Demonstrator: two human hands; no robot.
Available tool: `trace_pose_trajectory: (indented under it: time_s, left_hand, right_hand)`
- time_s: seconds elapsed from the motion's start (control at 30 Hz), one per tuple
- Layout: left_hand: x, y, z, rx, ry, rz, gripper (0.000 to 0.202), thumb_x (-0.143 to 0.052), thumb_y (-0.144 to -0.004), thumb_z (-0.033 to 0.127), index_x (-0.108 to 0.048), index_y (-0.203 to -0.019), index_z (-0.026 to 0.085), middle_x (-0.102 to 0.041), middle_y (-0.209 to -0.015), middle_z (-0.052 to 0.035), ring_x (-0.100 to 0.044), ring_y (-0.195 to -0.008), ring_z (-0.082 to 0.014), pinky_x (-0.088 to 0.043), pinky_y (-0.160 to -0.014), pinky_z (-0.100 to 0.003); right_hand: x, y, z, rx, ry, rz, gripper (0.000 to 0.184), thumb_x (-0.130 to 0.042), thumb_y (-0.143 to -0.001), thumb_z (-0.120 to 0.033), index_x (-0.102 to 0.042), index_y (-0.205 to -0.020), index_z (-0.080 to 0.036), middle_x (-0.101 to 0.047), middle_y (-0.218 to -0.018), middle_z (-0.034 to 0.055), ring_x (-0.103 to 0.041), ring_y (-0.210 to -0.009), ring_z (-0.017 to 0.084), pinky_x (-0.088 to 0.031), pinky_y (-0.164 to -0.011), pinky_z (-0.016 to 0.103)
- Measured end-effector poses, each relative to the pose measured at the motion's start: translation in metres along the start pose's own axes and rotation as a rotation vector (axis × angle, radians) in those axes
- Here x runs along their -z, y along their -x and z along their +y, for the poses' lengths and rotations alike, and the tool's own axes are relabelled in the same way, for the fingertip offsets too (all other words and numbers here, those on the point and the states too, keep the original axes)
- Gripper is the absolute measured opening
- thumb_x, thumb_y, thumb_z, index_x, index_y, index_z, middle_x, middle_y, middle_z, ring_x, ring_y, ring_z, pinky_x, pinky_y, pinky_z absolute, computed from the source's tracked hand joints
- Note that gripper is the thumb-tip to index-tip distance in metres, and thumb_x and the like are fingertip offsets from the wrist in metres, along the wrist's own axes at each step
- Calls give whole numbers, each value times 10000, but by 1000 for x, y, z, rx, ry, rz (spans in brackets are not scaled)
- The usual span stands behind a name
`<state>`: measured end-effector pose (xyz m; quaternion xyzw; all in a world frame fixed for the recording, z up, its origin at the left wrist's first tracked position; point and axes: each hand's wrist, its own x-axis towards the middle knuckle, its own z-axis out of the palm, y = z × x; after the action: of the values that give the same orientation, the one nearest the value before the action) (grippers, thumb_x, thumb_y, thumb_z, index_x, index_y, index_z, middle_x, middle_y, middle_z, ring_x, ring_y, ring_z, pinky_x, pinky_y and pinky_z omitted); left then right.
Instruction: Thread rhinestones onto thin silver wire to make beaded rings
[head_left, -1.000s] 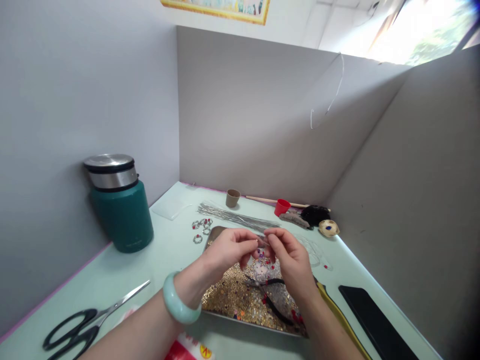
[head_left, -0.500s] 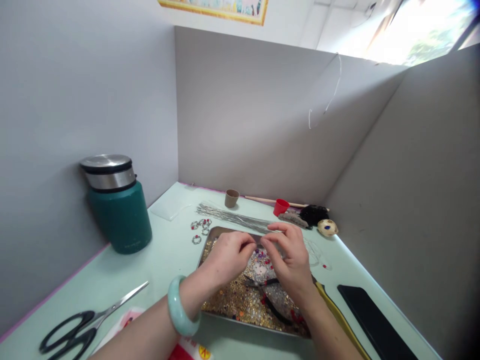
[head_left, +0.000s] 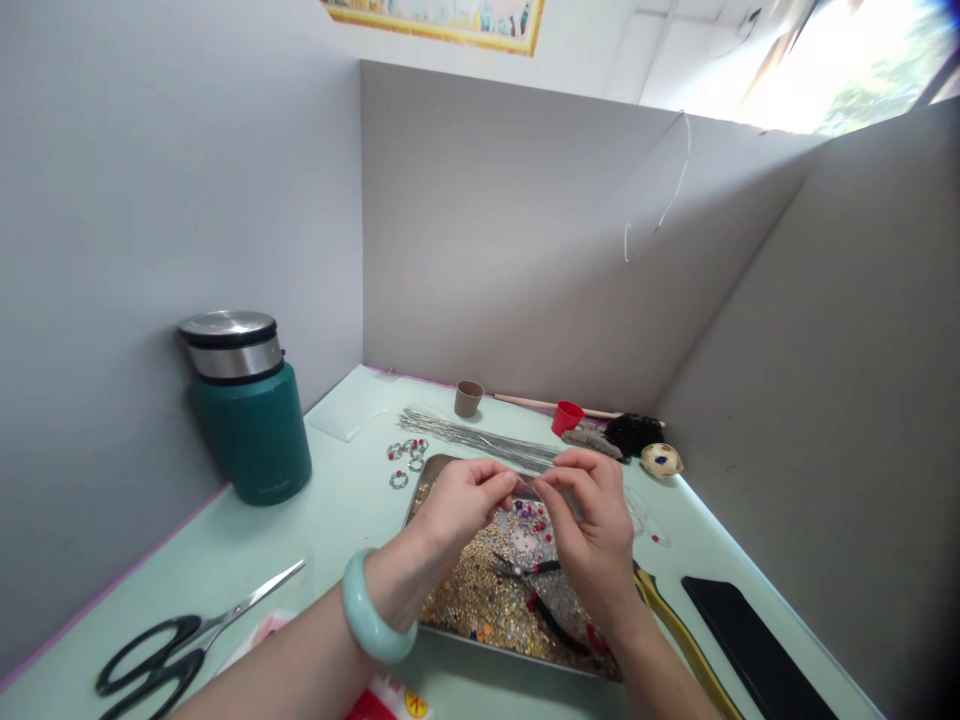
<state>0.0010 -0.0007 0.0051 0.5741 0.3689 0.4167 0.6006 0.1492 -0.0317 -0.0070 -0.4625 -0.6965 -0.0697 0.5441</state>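
Note:
Over the bead tray, my left hand is closed in a pinch on a thin strand, too fine to tell whether wire or thread. My right hand pinches the same strand between thumb and forefinger, a short gap from the left fingertips. Gold beads fill the tray's left part; silver, red and purple ones lie to the right. Small pliers with dark and red handles rest on the beads, partly behind my right forearm.
Beaded rings and a bundle of wires lie beyond the tray. A brown cup and a red cup stand behind. Scissors and a green flask are left; yellow-handled tool and black case right.
The whole view has shifted slightly. My fingertips have drawn a little apart, and a thin strand now shows between them. The things on the table stay in place.

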Motion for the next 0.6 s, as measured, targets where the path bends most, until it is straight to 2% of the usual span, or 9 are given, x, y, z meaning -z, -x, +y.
trace_pose_trajectory:
  time_s: [0.1,0.2,0.3,0.4,0.5,0.6]
  left_hand:
    - [-1,0,-5,49,218,-23,164,-585,-759,268,-590,-689,119,-470,-575,25,-319,-474,-60,-214,-470,-227]
    - [-1,-1,-8,104,363,-79,155,-604,-757,255,-603,-719,105,-483,-597,18,-340,-477,-50,-219,-476,-218]
    - [1,-1,-7,143,395,-148,145,-620,-756,241,-610,-720,101,-504,-614,5,-380,-491,-48,-241,-488,-211]
    - [1,0,-5,170,398,-194,134,-618,-764,238,-617,-742,106,-522,-626,-4,-397,-490,-48,-249,-489,-209]
    - [1,1,-3,173,403,-204,139,-600,-779,245,-619,-768,108,-520,-626,-6,-392,-483,-47,-245,-484,-211]
    - [1,1,-2,149,404,-185,150,-588,-783,251,-599,-732,110,-511,-626,-8,-387,-487,-51,-242,-478,-215]
  right_hand:
    - [-4,2,-2,-59,-80,14,81,-559,-834,-172,-585,-764,-205,-499,-908,41,-477,-914,202,-367,-847,368]
    - [-7,3,0,-194,-255,-22,89,-553,-846,-198,-566,-758,-206,-496,-932,33,-485,-921,186,-372,-828,330]
    - [-11,4,7,-344,-504,-71,159,-507,-881,-254,-551,-736,-206,-514,-947,26,-491,-938,177,-378,-821,306]
    - [-13,6,13,-428,-674,-90,252,-400,-931,-328,-582,-801,-212,-543,-945,29,-506,-897,171,-391,-814,314]
    - [-13,7,14,-472,-729,-118,249,-381,-938,-355,-591,-901,-225,-558,-924,25,-519,-843,161,-409,-791,313]
    - [-12,8,13,-439,-686,-136,128,-503,-888,-329,-575,-934,-234,-553,-941,15,-520,-873,159,-415,-804,298]
